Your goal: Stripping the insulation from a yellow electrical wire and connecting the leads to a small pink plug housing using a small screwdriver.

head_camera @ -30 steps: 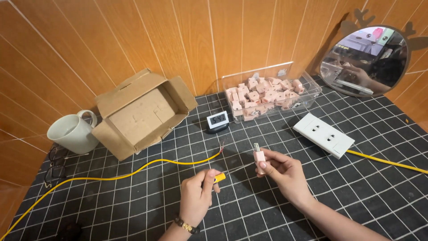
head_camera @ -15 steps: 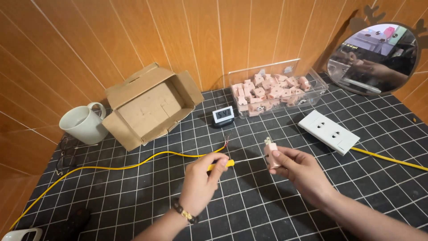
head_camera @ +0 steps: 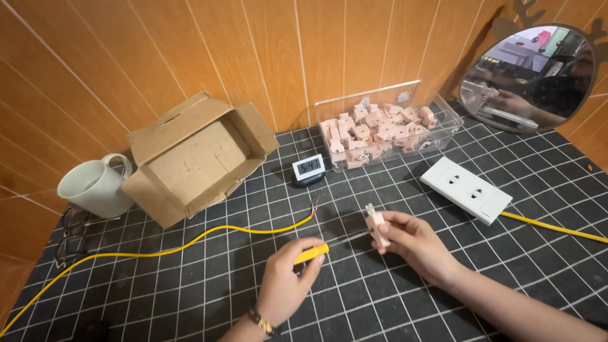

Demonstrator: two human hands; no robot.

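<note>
Left hand (head_camera: pixel 285 288): grip pinching yellow-handled screwdriver (head_camera: pixel 311 253), tip toward pink plug (head_camera: pixel 378 228). Right hand (head_camera: pixel 415 244): grip pinching that plug (prongs up), above tabletop (head_camera: pixel 190 297), near centre. Yellow cable (head_camera: pixel 190 244) lies left.

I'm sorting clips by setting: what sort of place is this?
Probably a small home workbench for electrical assembly: a clear bin of pink plugs, a white socket strip, and the left hand putting a yellow screwdriver to a plug in the right hand.

Open tiled surface (head_camera: pixel 380 297) around both hands. Yellow cable (head_camera: pixel 190 244) across left; socket strip (head_camera: pixel 467 189), clear bin (head_camera: pixel 386 130), cardboard box (head_camera: pixel 190 158) behind.
</note>
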